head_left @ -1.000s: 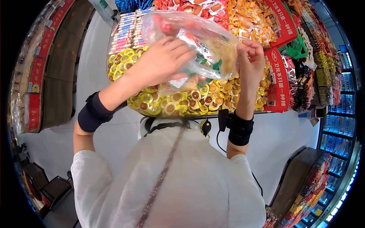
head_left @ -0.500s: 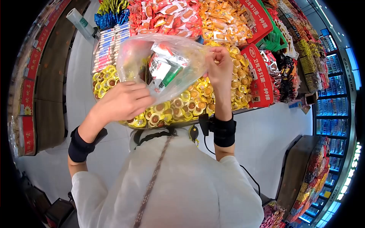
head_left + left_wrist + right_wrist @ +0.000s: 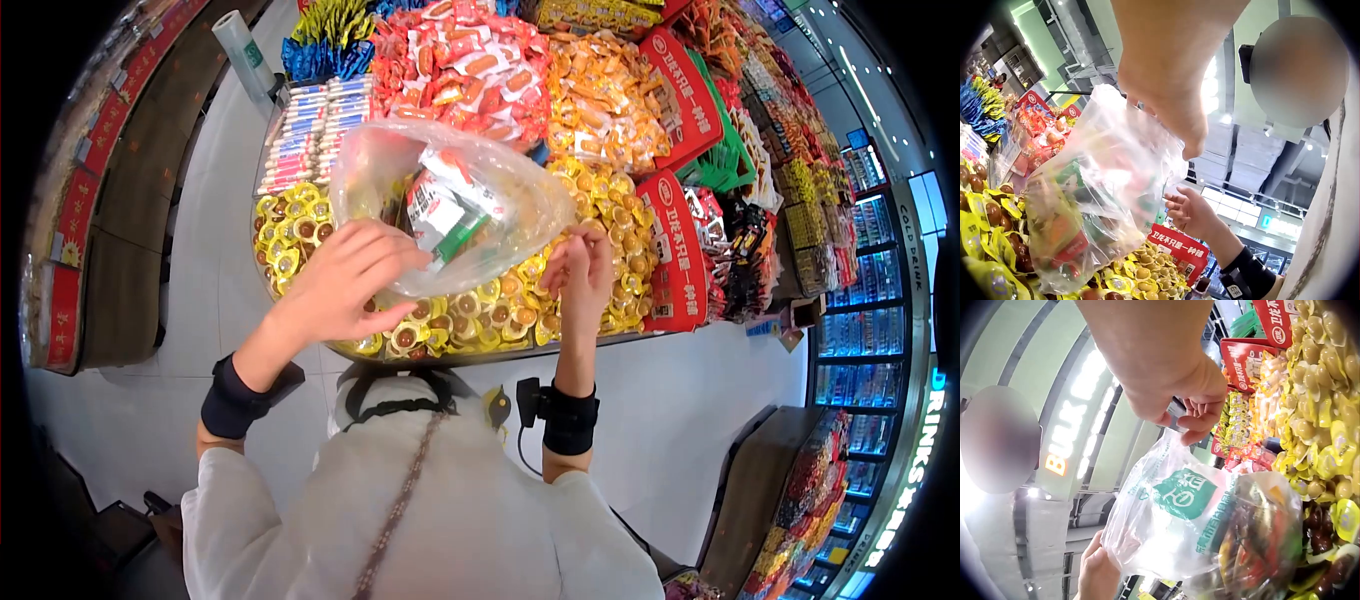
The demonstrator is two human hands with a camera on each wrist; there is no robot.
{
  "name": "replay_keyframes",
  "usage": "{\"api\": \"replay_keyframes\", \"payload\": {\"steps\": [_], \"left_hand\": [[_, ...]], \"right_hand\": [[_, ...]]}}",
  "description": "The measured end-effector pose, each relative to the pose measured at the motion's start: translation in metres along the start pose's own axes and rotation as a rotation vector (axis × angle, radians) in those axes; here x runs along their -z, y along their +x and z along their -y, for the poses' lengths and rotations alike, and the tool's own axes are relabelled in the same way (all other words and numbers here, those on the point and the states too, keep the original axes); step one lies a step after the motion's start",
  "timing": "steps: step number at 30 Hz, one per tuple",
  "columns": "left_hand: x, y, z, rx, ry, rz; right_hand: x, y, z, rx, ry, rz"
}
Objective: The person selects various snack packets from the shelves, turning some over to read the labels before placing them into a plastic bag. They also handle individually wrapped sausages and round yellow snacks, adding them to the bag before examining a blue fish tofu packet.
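Plastic bag and contents, head view. The translucent plastic bag (image 3: 520, 200) lies above the yellow-wrapped pieces (image 3: 465, 325), near the front of the display surface (image 3: 625, 338); I cannot tell how much of its weight the goods bear. Compared with one second earlier, when its upper film is folded across the contents, its mouth now gapes upward, and I see white, red and green packets (image 3: 450, 215) inside. I judge that this leaves the inside easy to reach from above, provided the rim stays spread.

Left hand (image 3: 345, 280): grips the near left part of the rim, fingers over the edge and thumb lower, apart from them. I take this as the main support of the opening.

Right hand (image 3: 585, 275): beside the opposite end of the rim, fingers loosely bent. Half a second earlier it is raised against that rim; now it sits lower relative to it. In the right wrist view the film, with its green print (image 3: 1185, 494), peaks close to the thumb, but I cannot tell whether the fingers pinch it. If they do not, that side could sag.

Beyond: red-wrapped packets (image 3: 460, 90), orange-wrapped packets (image 3: 600, 110) and a red sign (image 3: 675, 250).
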State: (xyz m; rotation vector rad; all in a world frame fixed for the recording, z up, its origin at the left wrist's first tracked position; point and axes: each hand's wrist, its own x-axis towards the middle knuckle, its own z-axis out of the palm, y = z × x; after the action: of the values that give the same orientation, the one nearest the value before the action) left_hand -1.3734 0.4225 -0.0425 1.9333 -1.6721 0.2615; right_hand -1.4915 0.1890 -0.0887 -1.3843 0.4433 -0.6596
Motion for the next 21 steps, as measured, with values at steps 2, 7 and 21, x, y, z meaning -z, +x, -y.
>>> {"api": "replay_keyframes", "payload": {"steps": [2, 7, 21], "left_hand": [[0.001, -0.001, 0.002, 0.004, -0.026, -0.027], [0.005, -0.009, 0.000, 0.034, -0.062, -0.105], [0.015, -0.044, 0.002, 0.040, -0.292, -0.195]], "right_hand": [[-0.002, -0.004, -0.009, -0.023, -0.008, 0.028], [-0.018, -0.009, -0.030, -0.055, 0.061, 0.117], [-0.033, -0.060, -0.053, -0.139, -0.173, -0.011]]}}
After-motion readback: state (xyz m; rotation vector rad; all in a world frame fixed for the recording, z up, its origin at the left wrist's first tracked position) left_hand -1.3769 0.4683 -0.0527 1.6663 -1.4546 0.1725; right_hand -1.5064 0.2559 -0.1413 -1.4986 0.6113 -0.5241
